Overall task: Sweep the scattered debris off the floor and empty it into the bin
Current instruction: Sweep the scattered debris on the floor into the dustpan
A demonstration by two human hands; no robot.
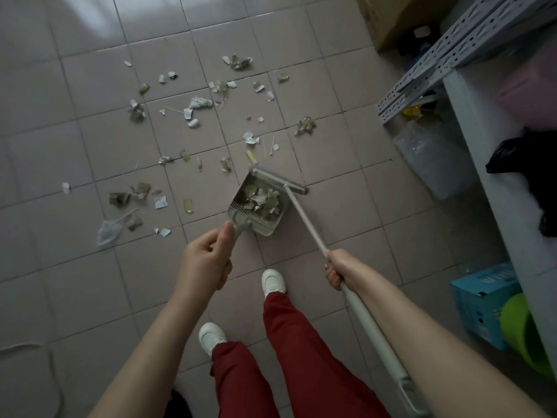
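Observation:
My left hand (pixel 208 260) grips the handle of a grey dustpan (pixel 238 200) that rests on the tiled floor. Several scraps of paper and dry leaves (pixel 263 199) lie inside the pan. My right hand (pixel 337 267) grips the white broom handle (pixel 304 218). The broom head (pixel 280 179) sits along the pan's far open edge. Scattered debris (pixel 196 105) of torn paper, leaves and sticks lies over the tiles beyond and to the left of the pan, with another cluster (pixel 129 199) at the left.
A grey metal shelf rack (pixel 437 55) and a white surface (pixel 482 122) stand at the right, with a cardboard box (pixel 388 19), a clear plastic bag (pixel 431 155), a blue box (pixel 482 303) and a green bucket (pixel 527 333) beneath. My feet in white shoes (pixel 272 282) stand behind the pan.

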